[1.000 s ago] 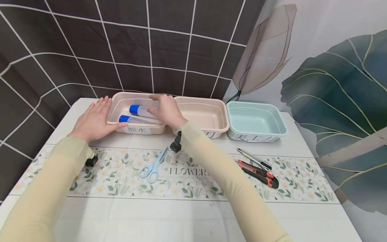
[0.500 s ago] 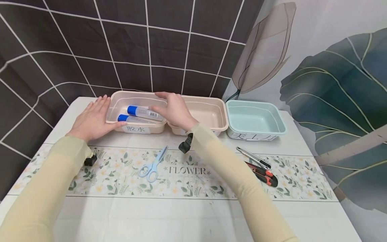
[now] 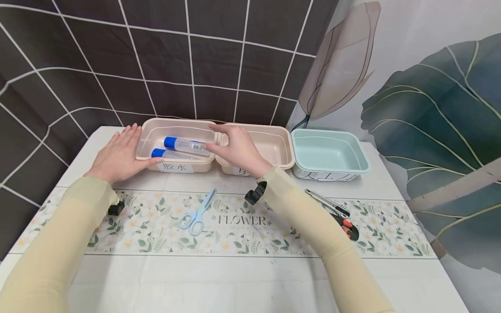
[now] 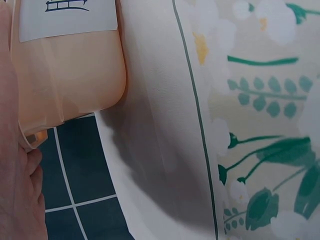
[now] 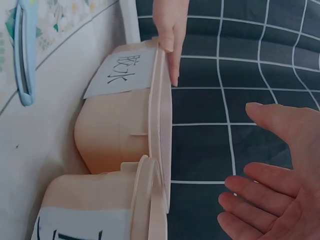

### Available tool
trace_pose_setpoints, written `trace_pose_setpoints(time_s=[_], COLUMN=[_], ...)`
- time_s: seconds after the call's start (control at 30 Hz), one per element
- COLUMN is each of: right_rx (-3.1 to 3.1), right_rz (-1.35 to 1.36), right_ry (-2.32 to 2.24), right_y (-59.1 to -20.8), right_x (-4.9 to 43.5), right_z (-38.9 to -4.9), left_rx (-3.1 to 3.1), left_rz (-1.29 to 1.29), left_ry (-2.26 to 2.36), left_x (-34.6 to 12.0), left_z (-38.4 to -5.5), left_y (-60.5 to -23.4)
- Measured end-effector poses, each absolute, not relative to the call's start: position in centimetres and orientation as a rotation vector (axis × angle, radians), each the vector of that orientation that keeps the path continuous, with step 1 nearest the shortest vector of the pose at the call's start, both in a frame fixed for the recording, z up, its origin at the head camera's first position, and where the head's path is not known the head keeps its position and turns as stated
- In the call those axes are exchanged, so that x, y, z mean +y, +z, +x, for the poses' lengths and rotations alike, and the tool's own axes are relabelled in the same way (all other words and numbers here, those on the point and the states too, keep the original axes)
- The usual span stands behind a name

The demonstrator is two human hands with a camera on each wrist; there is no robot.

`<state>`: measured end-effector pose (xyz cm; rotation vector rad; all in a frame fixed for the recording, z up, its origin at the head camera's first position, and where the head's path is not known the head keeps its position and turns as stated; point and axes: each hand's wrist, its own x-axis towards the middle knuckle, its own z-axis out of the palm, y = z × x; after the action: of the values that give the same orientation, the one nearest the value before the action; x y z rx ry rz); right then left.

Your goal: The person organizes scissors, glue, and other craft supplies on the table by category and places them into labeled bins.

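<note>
Two clear glue bottles with blue caps, the upper one and the lower one, lie in the left pink bin, which bears a paper label. My left hand rests against that bin's left end, fingers extended and thumb along the front rim. Above the join between the left bin and the middle pink bin is my right hand, its thumb and fingers spread with nothing between them. In the right wrist view the right palm shows bare, with its fingers apart and away from the bins.
A pale blue bin stands at the right of the row. Light blue scissors lie on the flowered strip. A silver utility knife and a red and black utility knife, partly behind the right sleeve, lie farther right.
My right hand has moved right, from over the glue bottles to above the middle bin's left edge, uncovering more of the upper bottle. The left hand stays at its bin.
</note>
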<state>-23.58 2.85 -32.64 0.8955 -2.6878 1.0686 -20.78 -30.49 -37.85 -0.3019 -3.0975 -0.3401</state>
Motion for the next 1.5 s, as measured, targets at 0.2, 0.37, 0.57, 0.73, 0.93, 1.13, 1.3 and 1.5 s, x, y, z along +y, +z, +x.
trace_pose_setpoints(time_s=[0.2, 0.37, 0.57, 0.73, 0.93, 1.13, 1.3, 1.5], right_rx=[-2.676, -2.689, -2.669, -2.659, -2.644, -2.673, -2.735, -2.762], right_rz=[0.909, 0.894, 0.924, 0.95, 0.993, 1.107, 1.202, 1.294], right_ry=[1.132, 1.146, 1.13, 1.131, 1.213, 1.286, 1.24, 1.207], right_y=[-32.4, -32.2, -32.7, -33.5, -34.5, -35.6, -36.8, -38.2], right_x=[4.5, 6.0, 7.3, 7.8, 7.7, 7.1, 6.1, 5.0], right_z=[-22.4, -21.7, -21.3, -20.6, -19.2, -17.5, -16.3, -15.3], left_rx=[-3.095, -3.098, -3.098, -3.094, -3.093, -3.086, -3.09, -3.099], left_rz=[-0.3, -0.296, -0.292, -0.292, -0.294, -0.299, -0.298, -0.291], left_ry=[-0.337, -0.329, -0.322, -0.33, -0.334, -0.342, -0.34, -0.336], left_x=[-30.5, -30.4, -30.4, -30.5, -30.6, -30.6, -30.6, -30.5], left_z=[-20.7, -20.9, -20.9, -20.9, -20.9, -20.9, -20.8, -20.8], left_y=[-37.8, -37.8, -37.8, -37.9, -38.1, -38.0, -38.0, -37.9])
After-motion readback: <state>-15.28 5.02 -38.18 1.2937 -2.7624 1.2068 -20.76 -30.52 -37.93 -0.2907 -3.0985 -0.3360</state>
